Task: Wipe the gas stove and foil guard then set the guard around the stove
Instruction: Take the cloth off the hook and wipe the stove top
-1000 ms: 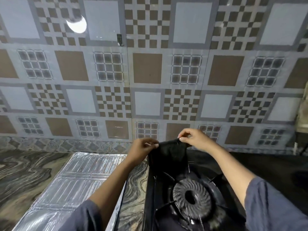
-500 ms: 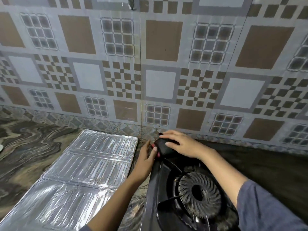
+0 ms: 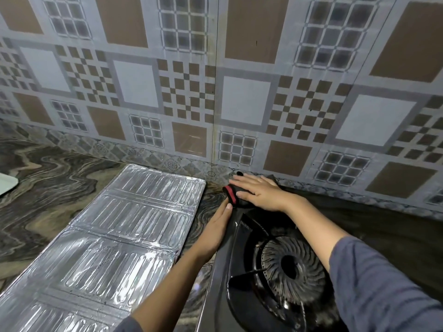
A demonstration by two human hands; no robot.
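Note:
A black gas stove (image 3: pixel 223 281) with a round ribbed burner (image 3: pixel 290 271) fills the lower right. On its far left corner lies a folded black cloth with a red edge (image 3: pixel 231 195). My right hand (image 3: pixel 257 191) lies flat on the cloth, fingers spread, pressing it down. My left hand (image 3: pixel 219 225) rests against the stove's left side, fingertips touching the cloth's lower edge. The silver ribbed foil guard (image 3: pixel 115 238) lies flat on the counter to the stove's left, apart from it.
The marbled brown counter (image 3: pixel 48 188) runs left to a white object (image 3: pixel 6 185) at the frame's left edge. A patterned tiled wall (image 3: pixel 215 92) stands directly behind the stove and the guard. A narrow strip of counter separates guard and stove.
The cloth, held up stretched between both hands a second ago, is now folded and pressed on the stove's far left corner. My right hand flattened onto it; the view tilted down.

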